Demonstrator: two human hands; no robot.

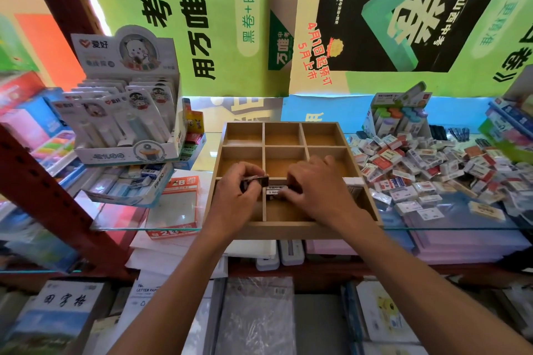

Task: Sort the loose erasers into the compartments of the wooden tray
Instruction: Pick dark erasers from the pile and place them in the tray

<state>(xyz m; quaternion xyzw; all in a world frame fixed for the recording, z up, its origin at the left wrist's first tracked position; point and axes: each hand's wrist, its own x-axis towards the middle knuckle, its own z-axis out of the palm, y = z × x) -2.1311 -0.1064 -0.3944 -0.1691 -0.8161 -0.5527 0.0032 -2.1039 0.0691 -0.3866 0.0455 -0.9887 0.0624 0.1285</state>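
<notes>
A wooden tray (pixel 291 231) with a grid of compartments rests on a glass shelf in front of me. My left hand (pixel 238 194) hovers over the tray's front left compartment and pinches a small dark-wrapped eraser (pixel 255 181). My right hand (pixel 320 186) reaches into the front middle compartment, its fingers on white erasers with barcode labels (pixel 275 190). More white erasers (pixel 353 181) stand in the front right compartment. The back two rows of compartments look empty. A large heap of loose erasers (pixel 427 170) lies on the glass to the right of the tray.
A display box of correction tapes (pixel 127 112) stands at the left, with an eraser box (pixel 135 181) and an orange 2B carton (pixel 176 204) below it. A box of coloured items (pixel 398 115) sits behind the heap. Posters cover the back wall. Notebooks fill the lower shelf.
</notes>
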